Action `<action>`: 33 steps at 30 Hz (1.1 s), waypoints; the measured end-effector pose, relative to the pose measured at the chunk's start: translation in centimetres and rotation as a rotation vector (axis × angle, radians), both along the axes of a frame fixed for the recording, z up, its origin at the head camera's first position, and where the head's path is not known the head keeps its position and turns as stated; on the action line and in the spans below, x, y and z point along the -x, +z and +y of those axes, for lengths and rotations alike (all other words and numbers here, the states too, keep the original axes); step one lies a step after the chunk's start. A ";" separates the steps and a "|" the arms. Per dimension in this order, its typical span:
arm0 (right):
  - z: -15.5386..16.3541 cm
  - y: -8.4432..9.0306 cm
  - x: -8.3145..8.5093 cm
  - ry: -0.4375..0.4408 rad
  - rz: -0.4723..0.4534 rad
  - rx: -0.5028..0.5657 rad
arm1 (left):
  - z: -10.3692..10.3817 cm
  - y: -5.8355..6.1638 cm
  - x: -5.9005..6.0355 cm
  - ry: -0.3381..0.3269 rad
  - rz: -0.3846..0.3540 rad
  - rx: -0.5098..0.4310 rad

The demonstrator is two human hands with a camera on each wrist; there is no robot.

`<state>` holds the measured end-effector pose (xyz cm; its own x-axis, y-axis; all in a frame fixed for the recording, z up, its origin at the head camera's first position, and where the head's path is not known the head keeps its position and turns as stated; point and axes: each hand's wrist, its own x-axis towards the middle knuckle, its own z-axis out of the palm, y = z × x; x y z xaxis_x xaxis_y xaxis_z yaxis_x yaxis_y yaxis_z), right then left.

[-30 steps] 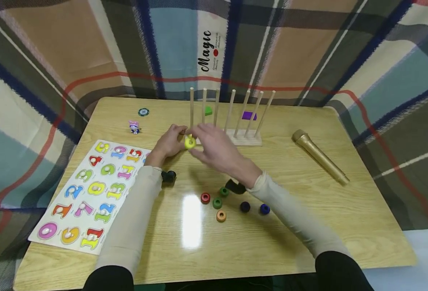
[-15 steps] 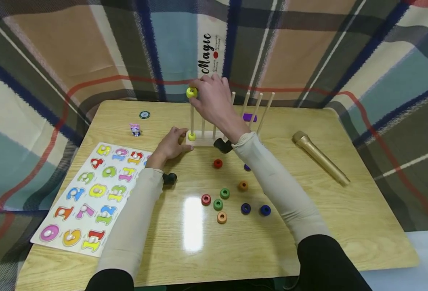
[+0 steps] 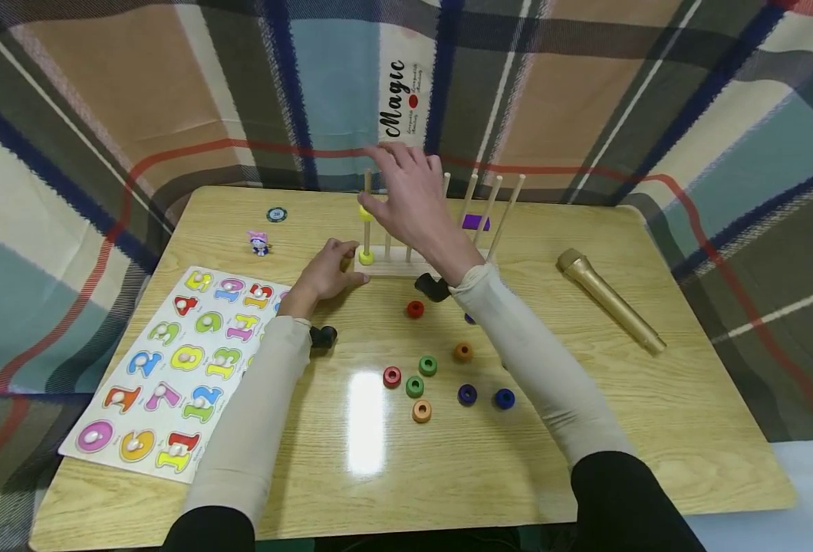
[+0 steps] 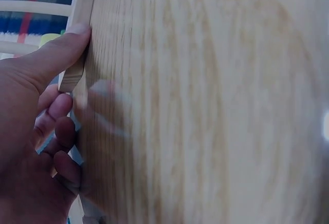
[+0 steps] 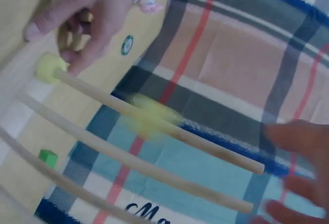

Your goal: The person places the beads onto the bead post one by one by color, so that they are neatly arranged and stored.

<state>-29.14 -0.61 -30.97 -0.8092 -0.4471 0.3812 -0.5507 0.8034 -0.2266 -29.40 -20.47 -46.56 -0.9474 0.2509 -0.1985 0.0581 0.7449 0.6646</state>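
Note:
My left hand (image 3: 325,277) holds the left end of a wooden peg stand (image 3: 398,267); in the left wrist view its thumb (image 4: 64,49) presses the front edge and its fingers curl at the end. One yellow bead (image 3: 366,258) sits at the bottom of the leftmost peg (image 5: 221,152). A second yellow bead (image 5: 149,117), blurred, is partway down the same peg, touched by no hand. My right hand (image 3: 413,201) is beside the peg's upper part, fingers spread and holding nothing. It hides the tops of the neighbouring pegs in the head view.
Red (image 3: 415,309), green (image 3: 428,366), orange (image 3: 462,352) and blue (image 3: 504,399) beads lie in front of the stand. A number puzzle board (image 3: 172,368) is on the left, a gold microphone (image 3: 610,299) on the right. A small figurine (image 3: 258,244) and a round chip (image 3: 277,215) lie at the back left.
My right hand brought a yellow bead up to the top of the leftmost peg and let go; the bead has dropped partway down. The left hand stays at the stand's end.

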 end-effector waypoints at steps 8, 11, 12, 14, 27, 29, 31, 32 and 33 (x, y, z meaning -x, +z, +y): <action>3.9 -6.4 -3.8 0.136 -0.151 -0.036 | -0.1 0.3 -0.1 0.019 0.016 0.006; 4.9 -9.3 -5.1 0.075 -0.418 -0.237 | -0.2 0.3 -0.2 0.021 0.016 0.008; 5.2 -10.1 -5.4 0.058 -0.477 -0.279 | -0.2 0.3 -0.2 0.017 0.015 0.008; 5.4 -11.4 -6.0 0.043 -0.539 -0.322 | -0.2 0.2 -0.2 0.010 0.014 0.009; 4.6 -6.1 -3.5 0.101 -0.435 0.060 | 0.1 -0.4 -0.2 0.023 -0.002 0.008; 4.4 -3.4 -2.5 0.101 -0.377 0.188 | 0.1 -0.3 -0.2 0.023 -0.003 0.007; 4.0 -1.2 -1.6 0.093 -0.306 0.261 | 0.1 -0.2 -0.2 0.020 -0.003 0.007; 3.8 -0.3 -1.2 0.086 -0.273 0.272 | 0.0 -0.1 -0.2 0.019 0.000 0.009; 3.6 0.5 -0.8 0.078 -0.236 0.261 | 0.0 0.0 -0.2 0.017 0.004 0.009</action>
